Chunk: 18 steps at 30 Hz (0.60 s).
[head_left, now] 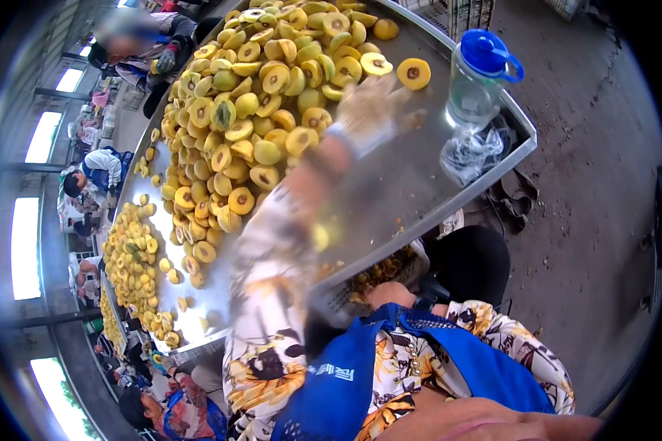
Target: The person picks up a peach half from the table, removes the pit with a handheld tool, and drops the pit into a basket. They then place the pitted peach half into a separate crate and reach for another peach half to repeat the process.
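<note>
Over the metal table (390,187), my left hand (371,110), in a pale glove and blurred by motion, reaches to the right edge of a big heap of halved yellow peaches (265,95). Its fingers are spread, with no fruit visible in them. One peach half (413,73) lies cut side up just beyond the fingertips. My right hand (390,295) is low, near my body, beside a basket (338,301) with fruit scraps under the table edge. Its fingers look curled, and what they hold is hidden. Below my left forearm is a blurred yellow patch.
A clear bottle with a blue lid (485,55) and a crumpled plastic bag (474,151) occupy the table's right corner. Smaller peach pieces (131,253) lie at the left. Several people sit along the left side. Crates (471,15) stand behind the table.
</note>
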Each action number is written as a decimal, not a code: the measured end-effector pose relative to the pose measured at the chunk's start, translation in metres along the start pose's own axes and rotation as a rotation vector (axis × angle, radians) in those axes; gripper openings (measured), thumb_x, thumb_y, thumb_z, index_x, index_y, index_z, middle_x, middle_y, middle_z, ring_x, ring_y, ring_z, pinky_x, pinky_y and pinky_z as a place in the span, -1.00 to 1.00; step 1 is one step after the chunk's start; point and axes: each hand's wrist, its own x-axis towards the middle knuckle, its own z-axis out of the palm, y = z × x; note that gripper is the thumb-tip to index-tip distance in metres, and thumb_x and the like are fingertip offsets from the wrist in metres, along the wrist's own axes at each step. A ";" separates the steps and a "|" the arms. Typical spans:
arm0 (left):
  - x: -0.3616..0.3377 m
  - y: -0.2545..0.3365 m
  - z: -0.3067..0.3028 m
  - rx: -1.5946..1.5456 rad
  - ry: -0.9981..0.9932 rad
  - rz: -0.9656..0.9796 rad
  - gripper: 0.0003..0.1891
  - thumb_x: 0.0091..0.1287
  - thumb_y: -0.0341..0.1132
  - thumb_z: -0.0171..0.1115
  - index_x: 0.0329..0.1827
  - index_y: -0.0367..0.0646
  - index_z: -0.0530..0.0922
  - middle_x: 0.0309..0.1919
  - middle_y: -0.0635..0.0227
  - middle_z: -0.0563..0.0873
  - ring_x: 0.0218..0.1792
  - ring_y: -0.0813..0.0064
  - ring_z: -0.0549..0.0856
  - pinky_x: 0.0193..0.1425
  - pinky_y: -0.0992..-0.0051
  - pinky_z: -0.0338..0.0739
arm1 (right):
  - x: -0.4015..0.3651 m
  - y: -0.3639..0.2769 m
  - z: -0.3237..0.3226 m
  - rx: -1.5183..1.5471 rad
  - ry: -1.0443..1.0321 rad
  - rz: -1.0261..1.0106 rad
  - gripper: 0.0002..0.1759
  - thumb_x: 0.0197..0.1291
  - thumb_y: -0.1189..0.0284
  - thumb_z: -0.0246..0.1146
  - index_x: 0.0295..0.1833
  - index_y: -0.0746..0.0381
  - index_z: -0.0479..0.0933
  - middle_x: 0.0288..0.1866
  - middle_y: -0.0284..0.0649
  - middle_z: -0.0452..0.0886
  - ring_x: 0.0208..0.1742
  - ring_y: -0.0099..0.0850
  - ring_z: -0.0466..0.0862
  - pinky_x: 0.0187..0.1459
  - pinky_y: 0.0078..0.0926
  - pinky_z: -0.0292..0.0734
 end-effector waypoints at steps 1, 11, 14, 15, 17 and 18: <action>0.031 0.003 0.013 0.058 0.098 0.005 -0.47 0.25 0.20 -0.01 0.07 0.04 0.52 0.00 0.19 0.53 0.09 0.20 0.50 0.01 0.02 0.43 | 0.003 -0.003 0.007 0.035 0.029 0.096 -0.72 0.18 0.38 0.01 -0.12 0.30 0.51 -0.39 0.01 0.65 -0.31 -0.10 0.68 -0.33 -0.17 0.60; 0.080 -0.034 0.087 0.160 -0.227 -0.175 -0.64 0.33 0.00 -0.09 -0.04 0.07 0.59 -0.01 0.27 0.63 0.02 0.21 0.59 0.15 0.06 0.29 | 0.014 0.018 0.031 -0.118 0.009 0.165 -0.72 0.12 0.34 0.08 -0.17 0.28 0.55 -0.38 -0.01 0.65 -0.32 -0.13 0.69 -0.31 -0.19 0.60; 0.013 -0.044 0.074 0.262 -0.214 0.167 -0.77 0.33 -0.18 -0.04 -0.14 0.17 0.62 -0.13 0.37 0.59 -0.01 0.31 0.54 0.06 0.23 0.40 | 0.005 0.019 0.019 -0.048 -0.004 0.031 -0.73 0.11 0.33 0.08 -0.17 0.27 0.52 -0.39 0.02 0.64 -0.33 -0.08 0.67 -0.32 -0.16 0.57; -0.010 -0.042 0.072 0.271 -0.187 0.168 -0.78 0.30 -0.19 -0.02 -0.17 0.17 0.62 -0.17 0.38 0.57 -0.03 0.32 0.53 0.04 0.22 0.41 | 0.001 0.019 0.013 0.002 0.004 -0.049 -0.73 0.11 0.32 0.09 -0.17 0.27 0.51 -0.40 0.03 0.63 -0.33 -0.07 0.67 -0.32 -0.16 0.56; -0.056 -0.044 0.077 0.223 -0.129 0.125 -0.83 0.25 -0.20 0.04 -0.24 0.14 0.61 -0.24 0.39 0.56 -0.09 0.33 0.55 -0.11 0.26 0.45 | -0.011 0.013 -0.004 0.103 0.052 -0.204 -0.73 0.11 0.32 0.09 -0.17 0.26 0.50 -0.40 0.04 0.62 -0.34 -0.04 0.66 -0.32 -0.14 0.54; -0.078 -0.048 0.081 0.195 -0.095 0.085 -0.86 0.22 -0.21 0.07 -0.28 0.13 0.61 -0.27 0.39 0.55 -0.13 0.33 0.55 -0.18 0.29 0.48 | -0.019 0.006 -0.017 0.143 0.090 -0.275 -0.73 0.11 0.31 0.09 -0.17 0.26 0.49 -0.41 0.05 0.62 -0.34 -0.03 0.65 -0.33 -0.13 0.53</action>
